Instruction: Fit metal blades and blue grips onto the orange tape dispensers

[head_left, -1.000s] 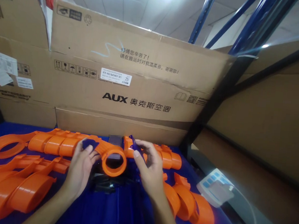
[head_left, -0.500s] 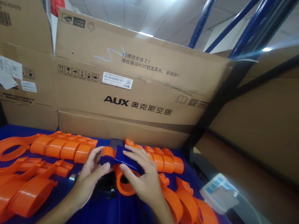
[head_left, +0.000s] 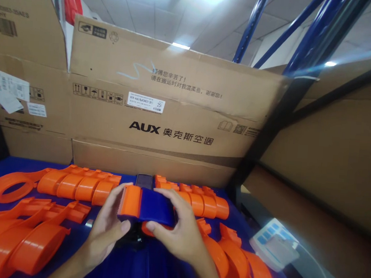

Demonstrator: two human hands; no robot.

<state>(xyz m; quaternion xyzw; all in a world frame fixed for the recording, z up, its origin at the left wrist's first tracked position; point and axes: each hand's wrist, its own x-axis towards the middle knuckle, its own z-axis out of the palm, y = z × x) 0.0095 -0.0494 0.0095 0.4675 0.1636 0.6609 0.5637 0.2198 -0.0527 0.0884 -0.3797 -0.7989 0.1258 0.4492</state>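
Both hands hold one orange-and-blue tape dispenser [head_left: 157,206] above the middle of the blue surface. Its orange front piece, with a serrated edge on the left, faces up beside the smooth blue part. My left hand [head_left: 106,222] grips the orange end, thumb below and fingers behind. Around the blue end on the right, my right hand [head_left: 180,226] is closed, its thumb along the lower edge. An orange curved part shows just under that thumb. Beneath the dispenser lies a dark object [head_left: 132,237], mostly covered and unclear.
Several orange dispenser parts stand in rows at back left [head_left: 68,184], front left [head_left: 40,247], back right [head_left: 206,204] and front right [head_left: 235,258]. A dark phone-like object [head_left: 144,180] rests behind my hands. Cardboard [head_left: 168,154] walls the back; a white power strip [head_left: 275,244] is right.
The dispenser has turned in my hands, so its orange front and blue face now show broadly. The orange ring below it is now mostly hidden.
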